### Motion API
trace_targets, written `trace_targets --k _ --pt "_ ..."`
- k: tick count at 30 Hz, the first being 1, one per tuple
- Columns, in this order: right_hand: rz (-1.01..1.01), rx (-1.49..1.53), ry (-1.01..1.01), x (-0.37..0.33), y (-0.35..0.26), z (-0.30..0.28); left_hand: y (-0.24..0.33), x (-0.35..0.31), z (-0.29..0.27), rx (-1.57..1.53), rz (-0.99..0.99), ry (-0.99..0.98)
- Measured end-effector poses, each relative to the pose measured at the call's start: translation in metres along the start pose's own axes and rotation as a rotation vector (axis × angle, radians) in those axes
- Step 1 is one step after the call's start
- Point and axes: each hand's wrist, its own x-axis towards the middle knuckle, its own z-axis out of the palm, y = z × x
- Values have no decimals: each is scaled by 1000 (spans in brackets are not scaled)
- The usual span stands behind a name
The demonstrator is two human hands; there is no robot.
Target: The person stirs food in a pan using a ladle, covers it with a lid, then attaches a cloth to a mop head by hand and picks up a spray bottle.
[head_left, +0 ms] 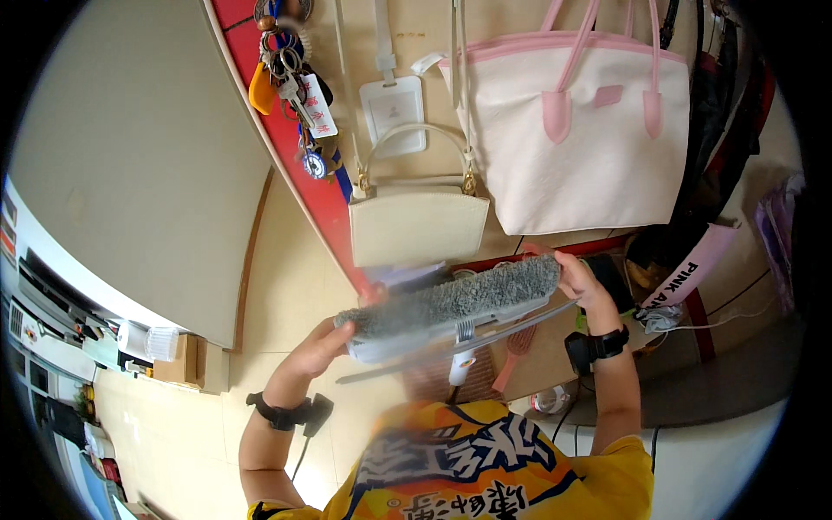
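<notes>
Between my hands is a window squeegee head [459, 299], with a long grey plush pad on a white plastic frame. A thin grey blade [407, 360] runs along its near side. My left hand [316, 348] grips the left end, thumb against the plush. At the other end, my right hand [579, 279] is closed round the pad, its fingers partly hidden behind it. The head tilts up toward the right, and its left part is blurred. Beneath its middle shows a white handle-like piece [463, 360]; I cannot tell whether it is joined to the head.
A cream handbag [419, 227] and a large white-and-pink tote [589, 147] hang ahead. Keys [295, 91] and a white badge holder [393, 113] hang beside them. Below lies a pink hairbrush [516, 354] on a shelf. A grey panel [139, 156] stands at left.
</notes>
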Motion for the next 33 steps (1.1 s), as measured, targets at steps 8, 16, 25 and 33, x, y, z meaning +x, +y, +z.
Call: trace_targets --k 8,16,25,33 --pt "-42 576 -346 -9 47 -2 -34 -6 15 -404 215 31" --pt "-257 407 -21 -31 59 26 -54 -17 41 -235 238 333" --pt "-418 446 197 -38 49 61 -45 -15 55 -431 249 439" --pt "-647 -83 283 -34 85 32 -42 -16 50 -347 340 370"
